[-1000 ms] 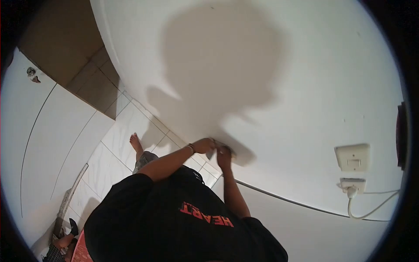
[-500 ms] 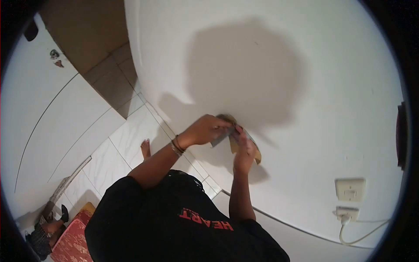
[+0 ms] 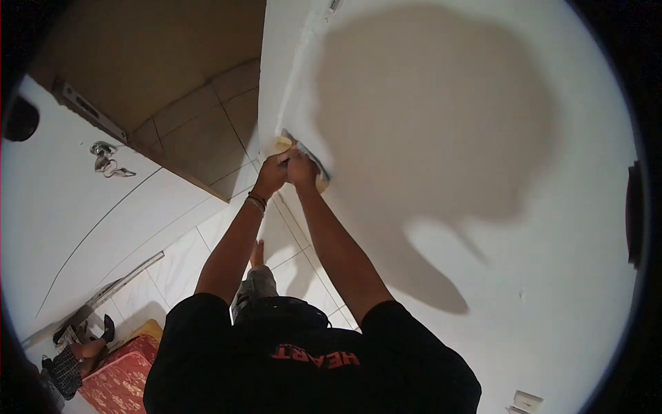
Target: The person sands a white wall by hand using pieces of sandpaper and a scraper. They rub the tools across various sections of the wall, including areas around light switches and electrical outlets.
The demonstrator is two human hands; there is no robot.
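Observation:
Both my hands are at the wall [image 3: 427, 228], close together near its left edge. They hold a flat grey tool [image 3: 314, 157] with tan, curled ends, which looks like sandpaper on a hand sander; I cannot make out its exact kind. My right hand [image 3: 301, 169] is closed over the middle of the tool. Beside it, my left hand [image 3: 272, 176], with bracelets at the wrist, is closed at the tool's left part, its fingers partly hidden. A rough white strip [image 3: 298, 65] runs along the wall edge above the tool.
On the left is a white door [image 3: 89, 207] with a metal handle [image 3: 107, 160] and keys, beside a brown doorway. White tiles [image 3: 276, 238] cover the floor. A person's legs [image 3: 86, 352] show by a red patterned cushion [image 3: 124, 376]. A wall switch [image 3: 527, 400] sits low right.
My hands have moved left along the wall with the tool, from mid-wall to its edge by the doorway. They are now closer together, and the view has shifted left.

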